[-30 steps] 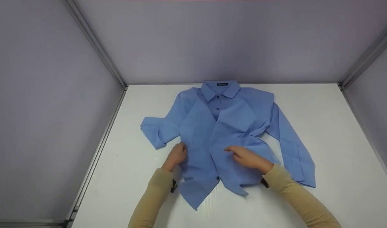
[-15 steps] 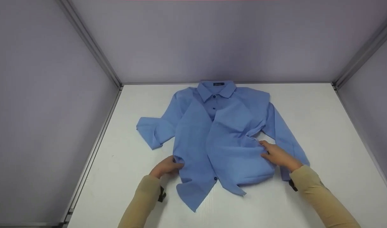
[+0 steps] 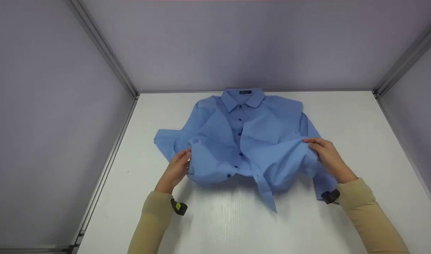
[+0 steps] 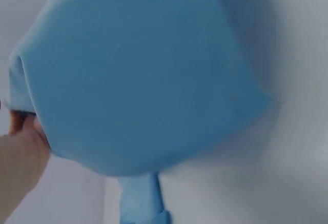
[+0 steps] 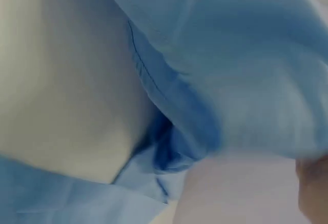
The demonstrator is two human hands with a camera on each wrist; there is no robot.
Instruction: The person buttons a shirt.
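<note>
A blue long-sleeved button shirt [image 3: 215, 123] lies front up, its collar [image 3: 244, 100] toward the back wall and its lower part lifted off the table. My left hand [image 3: 176, 168] pinches the shirt's left side edge; the left wrist view shows the raised cloth [image 4: 143, 80] hanging from that hand [image 4: 23, 152]. On the other side my right hand [image 3: 325, 155] pinches the right side edge between thumb and fingers. In the right wrist view the lifted cloth [image 5: 230, 70] is blurred, and only a bit of the hand [image 5: 313, 188] shows. One front corner [image 3: 268, 197] dangles down.
The white table [image 3: 222, 225] ends at a grey back wall [image 3: 236, 46], with side walls at left and right. A folded-over left sleeve [image 3: 165, 141] and a straighter right sleeve [image 3: 323, 183] lie on the table. Each wrist carries a small black device [image 3: 330, 196].
My right hand moved outward from the shirt's front to its right side edge. Both hands now grip the side edges and have raised the lower part, the hem moving up toward the collar.
</note>
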